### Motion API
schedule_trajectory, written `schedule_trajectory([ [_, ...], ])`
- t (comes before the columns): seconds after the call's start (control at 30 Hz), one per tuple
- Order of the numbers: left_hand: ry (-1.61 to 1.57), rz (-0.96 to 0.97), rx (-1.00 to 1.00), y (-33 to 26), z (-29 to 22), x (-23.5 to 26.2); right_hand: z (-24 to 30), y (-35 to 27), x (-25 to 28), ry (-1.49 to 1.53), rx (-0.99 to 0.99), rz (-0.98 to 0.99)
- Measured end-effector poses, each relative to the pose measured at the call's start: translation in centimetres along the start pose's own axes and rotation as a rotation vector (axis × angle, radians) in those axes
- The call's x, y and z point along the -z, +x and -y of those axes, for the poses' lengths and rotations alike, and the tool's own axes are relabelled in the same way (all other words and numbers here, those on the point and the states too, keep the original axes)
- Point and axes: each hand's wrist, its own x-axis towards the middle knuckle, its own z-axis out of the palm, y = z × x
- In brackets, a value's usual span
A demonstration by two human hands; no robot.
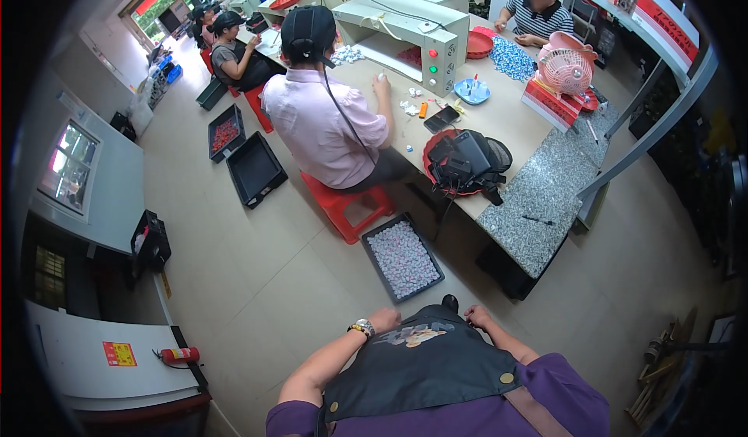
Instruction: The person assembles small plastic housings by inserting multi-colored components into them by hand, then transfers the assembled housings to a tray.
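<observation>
Apron [425,359], dark and bib-fronted, hangs on your chest at the bottom of the head view, and you've got its top edge pinched: left hand [383,319] grasping the left corner, right hand [477,314] grasping the right. Just beyond your hands, a black tray [379,259] of pale small parts sits on the floor, beside a red stool [347,203] where a person in pink works.
</observation>
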Motion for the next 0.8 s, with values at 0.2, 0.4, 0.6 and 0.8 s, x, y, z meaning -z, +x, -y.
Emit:
schedule_trajectory([
  [0.2,-0.002,-0.009,-0.001,0.1,0.0,0.0,0.0,0.3,0.0,-0.015,0.005,-0.005],
  [0.4,0.007,-0.018,-0.012,0.3,0.3,-0.3,0.0,0.6,0.1,-0.021,0.015,-0.007],
  [0.6,0.007,-0.013,0.014,0.4,0.2,-0.4,-0.2,0.7,0.1,-0.011,0.007,-0.007],
  [0.8,0.011,-0.008,-0.011,0.8,0.5,-0.7,0.0,0.2,0.2,-0.021,0.008,-0.003],
])
